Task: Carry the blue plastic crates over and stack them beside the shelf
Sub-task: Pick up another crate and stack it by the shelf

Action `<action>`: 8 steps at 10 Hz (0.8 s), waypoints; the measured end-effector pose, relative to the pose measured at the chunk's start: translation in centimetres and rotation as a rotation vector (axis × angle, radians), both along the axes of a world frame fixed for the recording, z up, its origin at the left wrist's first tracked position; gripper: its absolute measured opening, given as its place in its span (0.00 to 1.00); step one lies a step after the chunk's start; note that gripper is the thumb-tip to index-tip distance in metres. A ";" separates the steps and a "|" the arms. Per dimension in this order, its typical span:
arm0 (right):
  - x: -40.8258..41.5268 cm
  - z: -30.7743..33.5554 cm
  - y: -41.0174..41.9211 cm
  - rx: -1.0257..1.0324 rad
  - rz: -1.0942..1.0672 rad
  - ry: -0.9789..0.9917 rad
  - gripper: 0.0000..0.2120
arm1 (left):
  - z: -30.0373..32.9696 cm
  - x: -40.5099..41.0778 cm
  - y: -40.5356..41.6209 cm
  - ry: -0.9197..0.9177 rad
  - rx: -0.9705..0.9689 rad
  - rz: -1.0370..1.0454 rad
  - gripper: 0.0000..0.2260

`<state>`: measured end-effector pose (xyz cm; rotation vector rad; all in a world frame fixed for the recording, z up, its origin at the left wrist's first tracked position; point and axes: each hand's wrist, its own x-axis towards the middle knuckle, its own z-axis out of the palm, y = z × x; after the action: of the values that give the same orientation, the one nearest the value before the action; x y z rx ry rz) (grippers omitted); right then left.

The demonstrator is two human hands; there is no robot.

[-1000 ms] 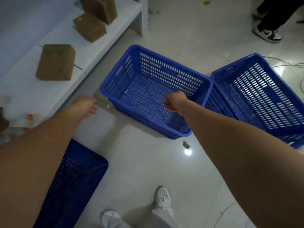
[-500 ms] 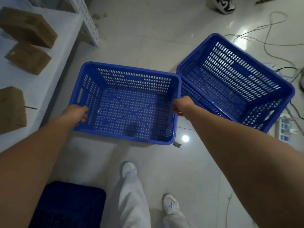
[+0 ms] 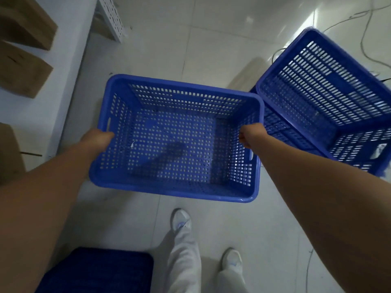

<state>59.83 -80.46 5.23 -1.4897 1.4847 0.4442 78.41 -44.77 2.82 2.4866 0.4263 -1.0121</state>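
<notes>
Crate held at both short rims

We clasp the blue crate (image 3: 175,138) with left hand (image 3: 96,139) and right hand (image 3: 249,135), each grip closed on a rim, beside the shelf (image 3: 53,98). Its far corner could snag the second crate (image 3: 325,98) alongside. We cannot tell whether it has left the floor; a dark blue crate (image 3: 95,271) is cut off below.

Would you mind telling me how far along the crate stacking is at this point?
Done: possibly one dark blue crate already sits near the shelf, though it is partly out of view. In hand: the left hand and right hand grip the short sides of an empty crate. Left: another crate waits to the right.
</notes>
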 end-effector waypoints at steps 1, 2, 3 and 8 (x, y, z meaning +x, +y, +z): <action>0.5 -1.6 0.1 -0.051 0.009 0.019 0.11 | -1.5 2.2 0.8 -0.021 0.049 -0.029 0.21; 0.2 -3.3 -0.1 -0.107 0.021 0.062 0.06 | -3.2 3.5 1.2 -0.038 0.069 -0.037 0.21; -0.3 -5.3 -0.6 -0.121 -0.008 0.089 0.17 | -5.1 4.1 1.2 -0.058 0.097 -0.035 0.22; -2.9 -15.1 -2.4 -0.337 -0.175 0.449 0.34 | -14.2 4.4 0.6 -0.055 0.265 0.166 0.46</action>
<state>56.91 -82.90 -9.85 -1.5635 2.1104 0.4573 82.81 -44.17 -11.41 2.6481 0.7805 -0.8667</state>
